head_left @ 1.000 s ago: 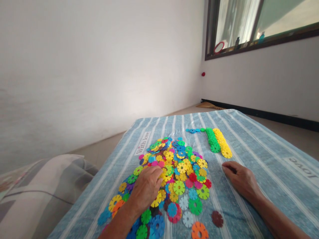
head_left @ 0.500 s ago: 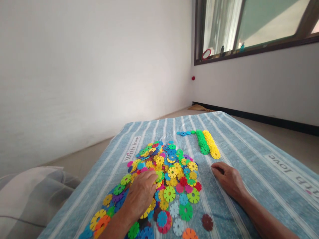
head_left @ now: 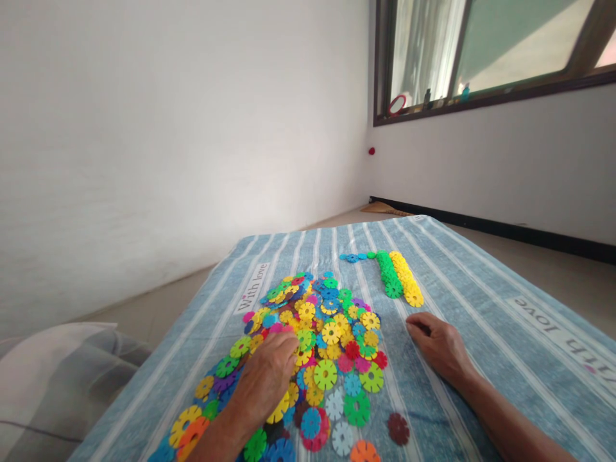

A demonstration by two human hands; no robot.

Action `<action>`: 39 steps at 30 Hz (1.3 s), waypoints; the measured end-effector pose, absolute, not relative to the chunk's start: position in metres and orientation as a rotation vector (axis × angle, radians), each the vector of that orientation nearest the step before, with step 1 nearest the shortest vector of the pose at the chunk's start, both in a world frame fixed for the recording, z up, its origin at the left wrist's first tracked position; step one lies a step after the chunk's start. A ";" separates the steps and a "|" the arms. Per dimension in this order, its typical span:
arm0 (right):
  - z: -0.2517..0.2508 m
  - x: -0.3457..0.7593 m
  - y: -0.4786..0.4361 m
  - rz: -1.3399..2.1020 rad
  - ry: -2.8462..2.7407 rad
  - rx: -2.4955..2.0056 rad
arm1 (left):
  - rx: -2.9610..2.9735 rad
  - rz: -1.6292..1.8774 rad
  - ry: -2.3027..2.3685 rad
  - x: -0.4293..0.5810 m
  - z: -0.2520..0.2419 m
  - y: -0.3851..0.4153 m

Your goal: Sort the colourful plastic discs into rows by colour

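Note:
Over a pile of colourful notched plastic discs (head_left: 331,333), my left hand (head_left: 272,367) reaches in from below with its fingers curled down. Its fingertips are hidden, so what they hold, if anything, cannot be seen. My right hand (head_left: 436,340) rests closed on the striped cloth to the right of the pile, thumb and fingers together, with no disc visible in it. Beyond it lie a row of overlapping green discs (head_left: 389,274) and, alongside, a row of overlapping yellow discs (head_left: 407,279). Small blue discs (head_left: 353,258) lead left from the green row's far end.
A blue cloth with white stripes (head_left: 481,301) covers the table. One dark brown disc (head_left: 398,428) lies apart, right of the pile. Grey and white fabric (head_left: 52,385) is at the lower left. Walls and a window (head_left: 520,45) stand behind.
The view has shifted very slightly. Both hands hold nearly the same places, and the pile and rows look the same.

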State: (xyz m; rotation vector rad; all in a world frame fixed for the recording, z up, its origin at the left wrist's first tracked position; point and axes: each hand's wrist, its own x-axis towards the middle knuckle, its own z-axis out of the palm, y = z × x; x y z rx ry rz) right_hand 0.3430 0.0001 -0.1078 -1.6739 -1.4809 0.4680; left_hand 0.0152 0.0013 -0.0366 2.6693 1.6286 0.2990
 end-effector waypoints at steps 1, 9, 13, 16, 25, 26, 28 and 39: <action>-0.108 0.343 0.000 0.467 -1.478 -1.677 | 2.660 0.314 1.623 0.015 -0.037 0.001; -0.111 0.347 -0.002 0.475 -1.479 -1.718 | 2.586 0.357 1.619 0.012 -0.036 -0.001; -0.113 0.350 -0.003 0.488 -1.475 -1.735 | 2.549 0.303 1.608 0.012 -0.028 -0.004; -0.114 0.351 -0.003 0.497 -1.480 -1.746 | 2.525 0.268 1.603 0.010 -0.024 -0.005; -0.115 0.353 -0.005 0.486 -1.477 -1.767 | 2.452 0.230 1.628 -0.006 -0.022 -0.002; -0.115 0.353 -0.005 0.486 -1.478 -1.767 | 2.441 0.210 1.635 -0.006 -0.019 -0.002; -0.115 0.353 -0.005 0.488 -1.482 -1.766 | 2.427 0.159 1.645 -0.006 -0.014 -0.003; -0.113 0.352 -0.004 0.487 -1.485 -1.759 | 2.512 0.057 1.663 -0.002 -0.021 -0.002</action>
